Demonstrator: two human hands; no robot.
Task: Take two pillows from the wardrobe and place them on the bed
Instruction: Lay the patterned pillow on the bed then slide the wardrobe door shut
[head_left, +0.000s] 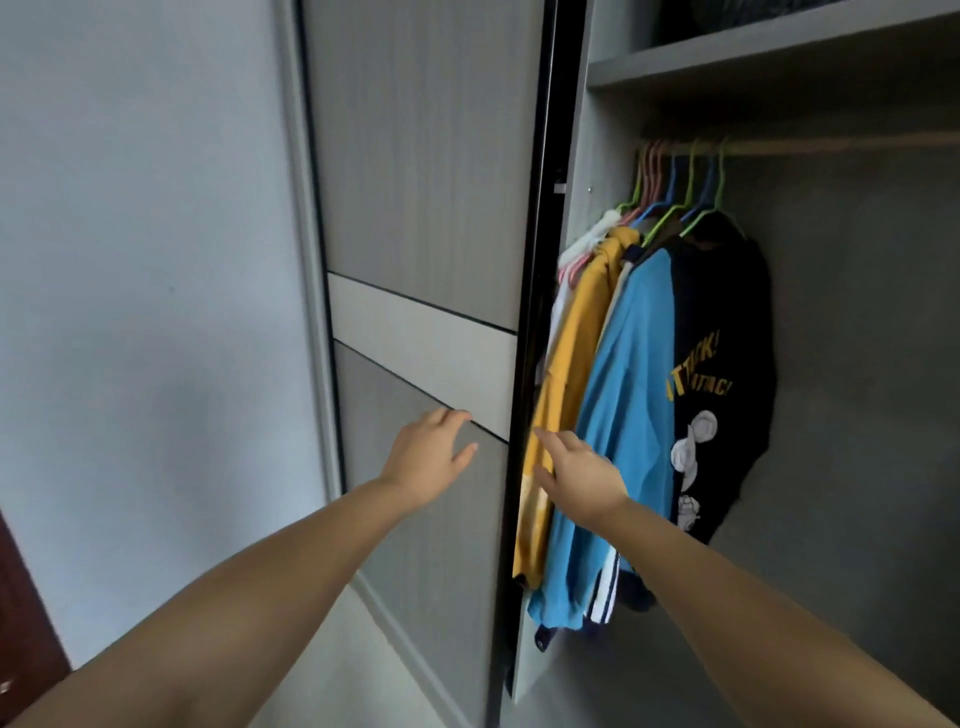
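Both hands are empty, fingers loosely spread. The left hand (427, 453) reaches forward, fingertips at the grey sliding door (426, 208) just below its pale band (421, 343). The right hand (582, 475) stretches toward the door's black edge (524, 364), in front of the yellow shirt (566, 374) and blue shirt (623, 415) hanging in the open wardrobe (857, 364). No pillow can be made out.

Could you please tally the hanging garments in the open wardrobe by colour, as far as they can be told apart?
White garment: 1
Yellow garment: 1
Blue garment: 1
Black garment: 1
Total: 4 distinct; others between them may be hidden.
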